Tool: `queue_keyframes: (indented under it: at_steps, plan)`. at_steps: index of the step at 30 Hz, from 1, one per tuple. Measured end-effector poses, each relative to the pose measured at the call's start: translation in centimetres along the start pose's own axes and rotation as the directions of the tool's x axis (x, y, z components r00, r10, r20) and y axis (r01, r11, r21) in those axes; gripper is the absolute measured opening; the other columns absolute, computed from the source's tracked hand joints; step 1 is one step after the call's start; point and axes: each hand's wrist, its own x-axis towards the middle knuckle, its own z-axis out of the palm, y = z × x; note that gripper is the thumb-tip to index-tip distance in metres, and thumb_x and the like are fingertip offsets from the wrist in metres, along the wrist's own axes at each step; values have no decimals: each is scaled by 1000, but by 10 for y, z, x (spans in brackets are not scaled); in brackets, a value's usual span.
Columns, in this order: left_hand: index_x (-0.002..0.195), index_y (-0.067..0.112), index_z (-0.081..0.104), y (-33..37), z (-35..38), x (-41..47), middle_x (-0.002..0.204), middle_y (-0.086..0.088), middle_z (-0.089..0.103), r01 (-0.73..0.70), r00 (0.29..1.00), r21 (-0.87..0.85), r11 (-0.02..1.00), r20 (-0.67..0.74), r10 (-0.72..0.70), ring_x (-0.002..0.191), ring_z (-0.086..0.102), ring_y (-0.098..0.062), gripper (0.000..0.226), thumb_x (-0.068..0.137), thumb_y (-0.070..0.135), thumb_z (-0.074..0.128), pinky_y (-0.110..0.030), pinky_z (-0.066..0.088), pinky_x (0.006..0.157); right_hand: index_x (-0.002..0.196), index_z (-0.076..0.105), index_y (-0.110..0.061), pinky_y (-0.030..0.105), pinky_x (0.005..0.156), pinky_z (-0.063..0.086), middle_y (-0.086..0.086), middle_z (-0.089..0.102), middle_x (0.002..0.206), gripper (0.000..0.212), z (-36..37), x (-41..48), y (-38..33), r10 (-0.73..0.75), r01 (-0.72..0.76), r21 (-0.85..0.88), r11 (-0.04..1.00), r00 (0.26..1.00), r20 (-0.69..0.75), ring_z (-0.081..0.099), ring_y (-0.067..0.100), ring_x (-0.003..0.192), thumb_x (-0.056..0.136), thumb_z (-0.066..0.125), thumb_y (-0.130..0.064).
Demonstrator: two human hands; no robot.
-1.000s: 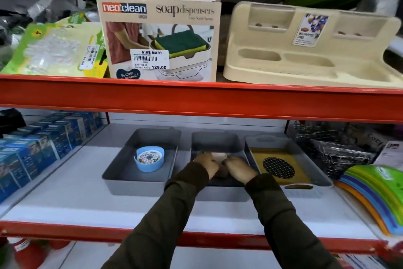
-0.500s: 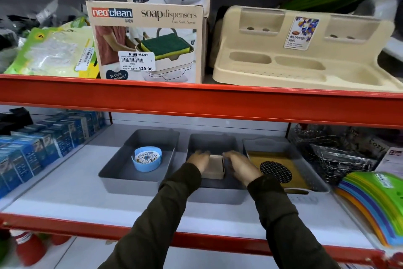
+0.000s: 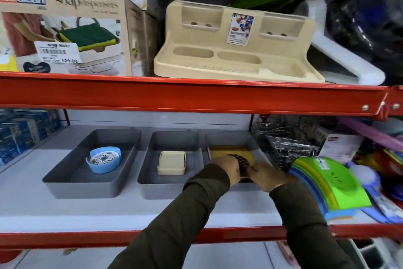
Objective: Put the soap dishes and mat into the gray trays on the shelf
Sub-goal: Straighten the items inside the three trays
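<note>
Three gray trays stand side by side on the lower shelf. The left tray [image 3: 54,179] holds a round blue soap dish [image 3: 103,159]. In the middle tray [image 3: 145,178] a square beige soap dish [image 3: 172,163] lies free. A yellow mat [image 3: 220,152] with a black round grid lies in the right tray [image 3: 226,138]. My left hand [image 3: 226,168] and my right hand [image 3: 266,176] are together at that tray's near end, fingers curled on the mat's near edge, and they hide that edge.
A red shelf beam [image 3: 196,96] runs just above the trays, with a soap dispenser box [image 3: 65,33] and a beige stand [image 3: 237,50] on top. Wire baskets [image 3: 287,146] and a stack of coloured plastic items [image 3: 327,183] crowd the right. Blue boxes [image 3: 19,135] line the left.
Both hands let go of the beige soap dish in the middle tray and moved right to the mat in the right tray. The view swung right.
</note>
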Motion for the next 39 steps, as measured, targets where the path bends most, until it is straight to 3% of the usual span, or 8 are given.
queue_keyframes:
  at_steps: [1, 4, 6, 12, 18, 34, 37, 39]
  plan:
    - [107, 4, 71, 2, 4, 2, 108, -17, 69, 29, 999, 69, 997, 12, -30, 101, 65, -34, 25, 92, 16, 55, -39, 54, 93, 75, 56, -11, 30, 69, 36, 10, 53, 80, 42, 2, 0, 2, -8, 8, -37, 999, 1000, -13, 55, 25, 87, 104, 32, -30]
    - [109, 5, 68, 5, 11, 5, 111, -16, 67, 83, 997, 176, 981, -22, -80, 102, 64, -33, 26, 91, 20, 55, -39, 54, 92, 90, 62, -9, 31, 73, 35, 6, 49, 75, 39, 5, 4, 9, -46, 44, -58, 997, 998, -35, 51, 24, 85, 104, 33, -32]
    - [107, 6, 68, 6, 14, 7, 112, -14, 67, 97, 994, 191, 977, -63, -86, 103, 63, -33, 25, 90, 21, 56, -38, 54, 92, 81, 58, -10, 30, 71, 34, 0, 46, 65, 40, 7, 7, 14, -49, 49, -11, 999, 996, -70, 51, 25, 81, 102, 36, -36]
    - [103, 8, 69, 7, 19, 7, 110, -13, 68, 116, 986, 188, 975, -142, -90, 101, 64, -32, 23, 89, 21, 56, -35, 53, 87, 77, 59, -10, 32, 71, 39, 12, 57, 79, 42, 10, 10, 20, -105, 106, 5, 994, 988, -109, 55, 27, 79, 102, 37, -36]
    - [101, 7, 71, 6, 21, 6, 107, -14, 68, 104, 981, 193, 976, -184, -68, 98, 65, -32, 24, 88, 20, 56, -37, 56, 88, 91, 70, -2, 36, 77, 46, 21, 69, 96, 50, 10, 9, 23, -130, 132, 6, 991, 982, -135, 64, 34, 90, 101, 36, -38]
    - [101, 4, 66, 6, 19, 7, 103, -17, 67, 106, 987, 158, 982, -135, -85, 94, 64, -32, 23, 91, 19, 53, -34, 53, 81, 93, 69, -4, 39, 77, 49, 19, 70, 94, 44, 12, 14, 27, -155, 151, -41, 988, 975, -156, 64, 32, 87, 99, 37, -32]
    - [101, 7, 70, 1, 17, -2, 103, -15, 67, 86, 979, 107, 991, -195, -64, 95, 65, -33, 24, 90, 17, 51, -32, 51, 78, 90, 69, -6, 37, 74, 48, 18, 70, 92, 41, 13, 11, 27, -178, 178, -12, 984, 974, -140, 64, 32, 86, 98, 38, -31]
    - [110, 16, 71, -4, 12, -14, 111, -11, 68, 78, 956, 48, 996, -287, -61, 102, 65, -32, 30, 91, 20, 48, -34, 53, 87, 87, 70, -8, 34, 70, 45, 18, 71, 88, 39, 16, 8, 26, -215, 219, 13, 976, 966, -142, 65, 32, 84, 97, 41, -31]
